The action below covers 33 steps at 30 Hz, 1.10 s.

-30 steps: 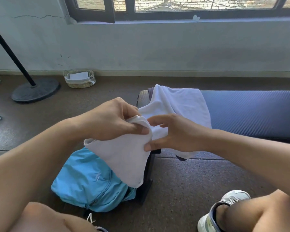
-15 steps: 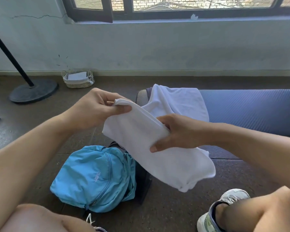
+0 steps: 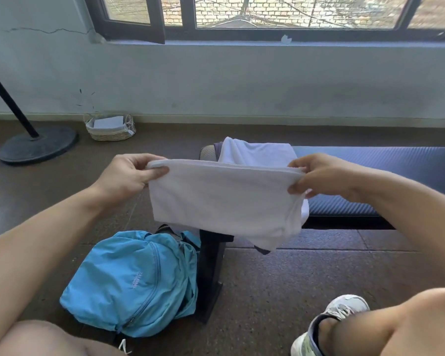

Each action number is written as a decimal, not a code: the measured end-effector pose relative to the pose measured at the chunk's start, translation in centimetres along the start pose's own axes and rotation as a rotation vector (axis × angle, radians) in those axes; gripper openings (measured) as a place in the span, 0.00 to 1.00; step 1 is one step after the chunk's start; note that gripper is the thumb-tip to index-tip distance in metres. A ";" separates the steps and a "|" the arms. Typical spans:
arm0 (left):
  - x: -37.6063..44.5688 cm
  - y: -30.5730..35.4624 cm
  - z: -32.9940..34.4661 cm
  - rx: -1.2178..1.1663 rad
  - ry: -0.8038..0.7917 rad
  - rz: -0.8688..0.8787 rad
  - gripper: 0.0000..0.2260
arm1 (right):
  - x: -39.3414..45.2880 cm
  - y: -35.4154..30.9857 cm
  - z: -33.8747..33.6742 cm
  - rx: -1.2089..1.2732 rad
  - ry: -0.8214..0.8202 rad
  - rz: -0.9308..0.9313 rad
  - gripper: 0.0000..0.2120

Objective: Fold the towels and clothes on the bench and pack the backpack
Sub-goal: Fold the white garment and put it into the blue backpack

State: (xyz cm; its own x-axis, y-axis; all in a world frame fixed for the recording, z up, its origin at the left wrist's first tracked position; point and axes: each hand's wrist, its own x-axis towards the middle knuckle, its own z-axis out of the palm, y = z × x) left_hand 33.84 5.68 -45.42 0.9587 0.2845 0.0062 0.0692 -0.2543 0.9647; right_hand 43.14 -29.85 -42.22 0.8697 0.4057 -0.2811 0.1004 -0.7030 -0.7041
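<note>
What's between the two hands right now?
In the head view, the white towel spans from the left hand to the right hand, each pinching a top corner.

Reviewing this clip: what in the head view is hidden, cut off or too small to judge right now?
- Backpack: small logo print unreadable; whether its zip is open cannot be told.
- Clothes on the bench: lower part hidden behind the towel held up by the left hand and right hand.
- Bench: right end cut off by the frame edge.
- Basket: contents too small to identify.

two hands (image 3: 129,176) (image 3: 319,178), two white cloths (image 3: 224,201) (image 3: 257,152), one backpack (image 3: 129,281), one bench (image 3: 383,165), one basket (image 3: 111,128)
</note>
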 end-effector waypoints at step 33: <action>-2.6 3.0 6.0 -0.258 -0.306 -0.051 0.11 | 0.4 -2.2 5.9 0.062 0.357 -0.464 0.08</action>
State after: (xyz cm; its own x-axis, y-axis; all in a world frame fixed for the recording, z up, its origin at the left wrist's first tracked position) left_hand 33.19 -1.39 -44.13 0.9964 -0.0077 -0.0847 0.0847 0.0042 0.9964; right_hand 40.38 -24.69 -44.64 0.8518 0.4331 0.2948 0.4900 -0.4592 -0.7410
